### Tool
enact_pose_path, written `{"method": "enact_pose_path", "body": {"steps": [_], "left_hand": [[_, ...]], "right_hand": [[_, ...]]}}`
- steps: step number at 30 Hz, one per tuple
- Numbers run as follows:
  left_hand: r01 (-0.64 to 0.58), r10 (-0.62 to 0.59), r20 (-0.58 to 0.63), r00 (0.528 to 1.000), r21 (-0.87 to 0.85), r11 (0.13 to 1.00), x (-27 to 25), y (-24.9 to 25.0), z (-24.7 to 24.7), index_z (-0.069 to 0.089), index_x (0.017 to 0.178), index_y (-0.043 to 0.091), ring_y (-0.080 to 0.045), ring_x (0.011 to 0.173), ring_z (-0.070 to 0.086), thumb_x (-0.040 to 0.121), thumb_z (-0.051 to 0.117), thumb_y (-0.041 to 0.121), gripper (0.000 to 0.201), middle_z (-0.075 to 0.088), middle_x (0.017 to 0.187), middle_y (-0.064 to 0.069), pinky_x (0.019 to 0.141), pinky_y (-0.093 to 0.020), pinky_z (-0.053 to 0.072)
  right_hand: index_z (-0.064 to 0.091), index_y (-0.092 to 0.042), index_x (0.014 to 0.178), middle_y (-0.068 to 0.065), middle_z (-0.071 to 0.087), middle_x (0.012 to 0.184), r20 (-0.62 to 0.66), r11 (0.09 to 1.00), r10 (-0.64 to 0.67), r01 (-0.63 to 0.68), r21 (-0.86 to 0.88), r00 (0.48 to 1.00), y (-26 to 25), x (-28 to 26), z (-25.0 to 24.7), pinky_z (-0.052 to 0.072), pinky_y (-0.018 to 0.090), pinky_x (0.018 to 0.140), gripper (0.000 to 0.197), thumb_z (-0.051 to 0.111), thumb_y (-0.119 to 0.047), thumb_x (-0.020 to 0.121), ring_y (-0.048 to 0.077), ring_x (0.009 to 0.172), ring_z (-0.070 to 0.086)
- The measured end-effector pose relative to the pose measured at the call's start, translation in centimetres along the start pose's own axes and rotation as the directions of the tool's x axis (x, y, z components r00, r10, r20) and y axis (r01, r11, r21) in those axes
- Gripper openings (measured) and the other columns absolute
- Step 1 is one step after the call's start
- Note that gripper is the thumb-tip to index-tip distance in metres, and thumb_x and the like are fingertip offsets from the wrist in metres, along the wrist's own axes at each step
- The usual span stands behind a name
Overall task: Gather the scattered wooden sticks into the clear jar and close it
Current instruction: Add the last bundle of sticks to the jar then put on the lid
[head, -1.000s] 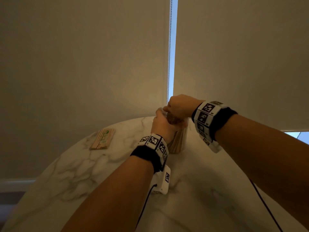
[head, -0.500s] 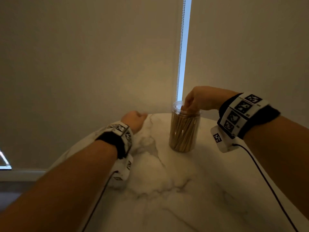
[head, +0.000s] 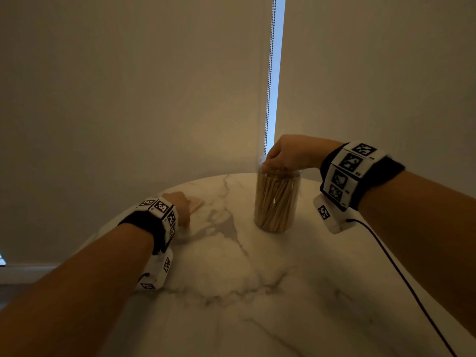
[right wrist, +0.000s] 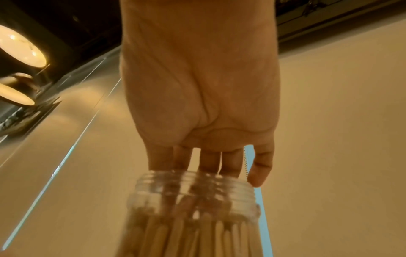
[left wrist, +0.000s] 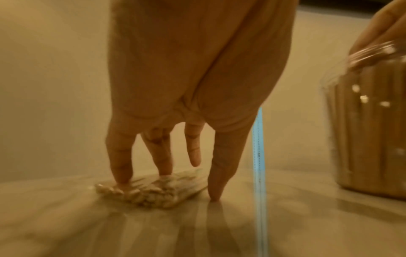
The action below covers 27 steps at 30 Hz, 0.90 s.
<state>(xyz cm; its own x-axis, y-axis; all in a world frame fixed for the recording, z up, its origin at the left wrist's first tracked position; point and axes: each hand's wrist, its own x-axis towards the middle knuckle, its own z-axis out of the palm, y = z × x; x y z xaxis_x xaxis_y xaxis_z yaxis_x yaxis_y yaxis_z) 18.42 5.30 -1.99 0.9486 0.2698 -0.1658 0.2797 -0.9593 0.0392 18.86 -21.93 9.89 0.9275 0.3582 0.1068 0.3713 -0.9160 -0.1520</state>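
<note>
My left hand (left wrist: 193,83) shows its grip only at the wrist: straight fingers (left wrist: 119,161) press a wrapped stick bundle (left wrist: 151,189) flat; my right hand (right wrist: 199,97) dips straight fingers into the open clear jar (head: 277,199), full of upright wooden sticks (right wrist: 189,238); marble surface (head: 257,292), drawn blinds (head: 128,86) behind.

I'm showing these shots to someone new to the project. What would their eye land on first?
Probably the tall clear plastic jar packed with upright wooden sticks, standing lidless on the white marble table, with the right hand reaching its fingers into the mouth. Next, the left hand, fingertips pressing down on a small clear-wrapped bundle of sticks to the jar's left.
</note>
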Motion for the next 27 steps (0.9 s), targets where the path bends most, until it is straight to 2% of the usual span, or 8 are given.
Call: {"method": "enact_pose_path", "body": {"steps": [2,7,10,14,18,22,25,27], "left_hand": [[-0.011,0.011,-0.017,1.0,0.019,1.0,-1.5,0.4,0.2,0.04,0.145,0.012,-0.03,0.131,0.049,0.088,0.07,0.024,0.066,0.045,0.146,-0.014,0.104,-0.036,0.045],[-0.215,0.215,0.011,0.977,0.081,0.973,-6.5,1.8,0.2,0.06,0.131,0.011,-0.028,0.119,0.059,0.095,0.056,0.02,0.037,0.06,0.133,-0.01,0.099,-0.034,0.049],[-0.371,0.372,-0.028,0.928,0.023,0.928,-10.7,2.6,-0.1,0.066,0.127,0.012,-0.029,0.116,0.061,0.096,0.055,0.023,0.035,0.065,0.127,-0.01,0.093,-0.031,0.048],[-0.567,0.574,-0.025,0.819,-0.2,0.8,-16.2,3.3,-0.6,0.068,0.125,0.02,-0.016,0.102,0.064,0.094,0.06,0.026,0.032,0.07,0.118,0.0,0.089,-0.026,0.05],[-0.649,0.635,-0.163,0.755,-0.324,0.689,-19.3,3.0,-1.2,0.072,0.117,0.023,-0.01,0.091,0.065,0.092,0.062,0.019,0.028,0.072,0.104,0.005,0.075,-0.016,0.048],[-0.588,0.295,-0.512,0.807,-0.645,0.488,-20.2,2.4,-1.0,0.054,0.133,0.025,-0.007,0.103,0.059,0.085,0.075,0.043,0.055,0.063,0.116,0.008,0.088,-0.024,0.048],[-0.29,0.209,-0.251,0.945,-0.939,0.182,-20.9,3.5,-0.1,0.045,0.137,0.018,-0.017,0.104,0.065,0.076,0.076,0.059,0.08,0.065,0.119,-0.002,0.091,-0.04,0.054],[-0.116,0.337,-0.108,0.935,-0.993,0.004,-21.4,4.7,0.8,0.059,0.126,0.011,-0.028,0.1,0.072,0.085,0.074,0.046,0.056,0.073,0.113,-0.011,0.086,-0.044,0.058]], "right_hand": [[0.075,-0.019,0.101,-0.005,0.065,0.087,-0.081,0.997,0.038,-0.032,0.077,0.996,-0.1,-1.0,-0.5,0.039,0.026,0.077,0.028,0.058,-0.041,0.096,0.016,0.09,0.06],[0.073,-0.017,0.09,-0.003,0.068,0.086,-0.429,0.96,0.074,0.052,0.275,0.9,-1.7,-6.2,-0.2,0.04,0.026,0.068,0.025,0.057,-0.035,0.096,0.016,0.082,0.06],[0.07,-0.023,0.087,-0.01,0.064,0.08,-0.3,0.951,-0.019,0.11,0.289,0.954,-3.6,-9.7,2.2,0.04,0.018,0.062,0.011,0.064,-0.029,0.093,0.014,0.082,0.06],[0.057,-0.033,0.134,-0.008,0.058,0.124,0.052,0.969,-0.171,0.158,0.191,0.984,-5.2,-13.3,6.2,0.049,0.031,0.096,0.047,0.07,-0.028,0.089,0.013,0.112,0.056],[0.063,-0.031,0.119,-0.007,0.067,0.109,0.0,0.979,-0.153,0.151,0.139,0.988,-5.6,-16.1,7.4,0.049,0.026,0.08,0.028,0.064,-0.025,0.092,0.013,0.098,0.062],[0.072,-0.025,0.1,-0.012,0.069,0.092,-0.18,0.919,0.013,0.06,0.39,0.983,-5.1,-18.4,6.2,0.049,0.022,0.07,0.011,0.07,-0.027,0.089,0.009,0.084,0.064],[0.075,-0.015,0.095,0.003,0.075,0.085,-0.192,0.632,0.134,0.066,0.772,0.972,-5.2,-19.3,5.9,0.059,0.031,0.072,0.012,0.074,-0.025,0.087,0.02,0.08,0.072],[0.073,-0.007,0.097,0.009,0.075,0.085,-0.168,0.437,0.162,0.082,0.896,0.972,-5.6,-19.7,6.2,0.06,0.03,0.068,0.017,0.072,-0.021,0.09,0.023,0.076,0.073]]}}
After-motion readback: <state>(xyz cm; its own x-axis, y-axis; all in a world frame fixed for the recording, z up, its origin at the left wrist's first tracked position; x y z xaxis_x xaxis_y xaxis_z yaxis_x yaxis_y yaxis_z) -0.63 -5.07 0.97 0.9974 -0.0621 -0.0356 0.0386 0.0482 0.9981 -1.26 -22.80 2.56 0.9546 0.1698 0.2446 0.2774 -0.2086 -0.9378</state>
